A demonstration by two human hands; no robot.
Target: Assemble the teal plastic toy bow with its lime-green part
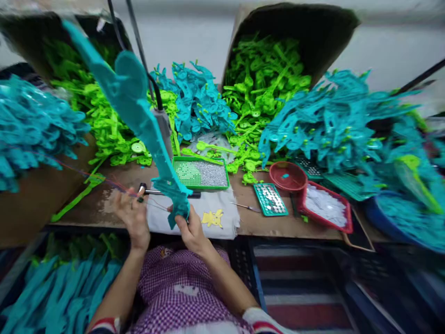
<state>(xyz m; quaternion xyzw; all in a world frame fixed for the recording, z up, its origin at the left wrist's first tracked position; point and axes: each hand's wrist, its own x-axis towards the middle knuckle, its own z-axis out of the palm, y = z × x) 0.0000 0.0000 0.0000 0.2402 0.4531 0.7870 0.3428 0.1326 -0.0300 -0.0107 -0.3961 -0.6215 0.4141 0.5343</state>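
My right hand [190, 232] is closed around the lower end of a long teal plastic part [139, 116]. The part stands tilted up and to the left, with a round disc near its upper end. To its left, my left hand [134, 215] is raised with curled fingers around thin red and blue wires [116, 184]. The wires run in from the left and on toward the part's lower end. Beneath the hands lies a white cloth [194, 227] with a yellow cartoon figure. A hammer [158, 191] rests on it, its head close to my left fingers.
A green tray [227, 178] of small metal pieces sits behind the cloth. To the right are a screwdriver [246, 206], a teal tray [271, 199], a red bowl [288, 175] and a red basket [347, 218]. Teal parts [330, 116] and lime-green parts [264, 69] are heaped behind.
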